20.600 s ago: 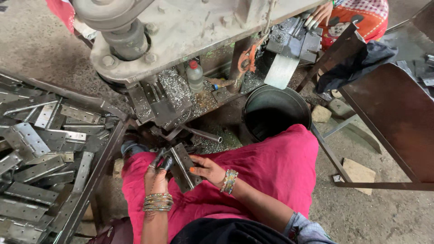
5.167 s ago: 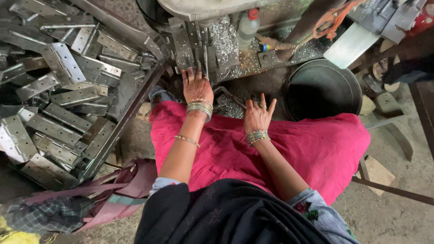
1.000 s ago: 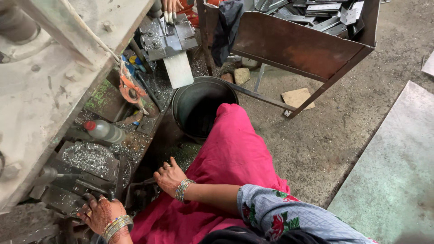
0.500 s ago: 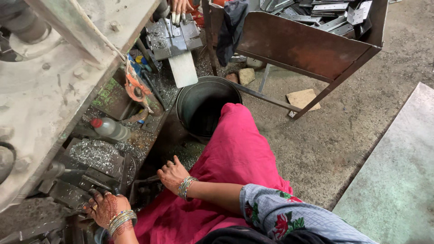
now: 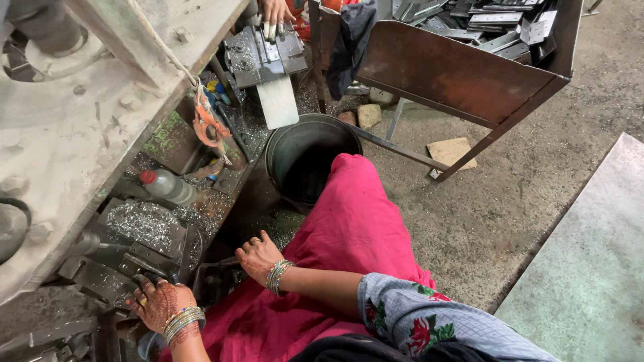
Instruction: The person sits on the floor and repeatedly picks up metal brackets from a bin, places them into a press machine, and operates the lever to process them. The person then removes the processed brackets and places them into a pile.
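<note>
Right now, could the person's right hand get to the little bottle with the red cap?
Probably yes. The right hand rests at the edge of the pink cloth, and the bottle lies up and to its left on the machine's ledge among metal shavings. Nothing seems to stand between them, though it may need a stretch.

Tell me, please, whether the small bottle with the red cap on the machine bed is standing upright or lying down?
Lying down. The bottle rests on its side among the metal shavings, red cap pointing left, beside the left hand.
</note>
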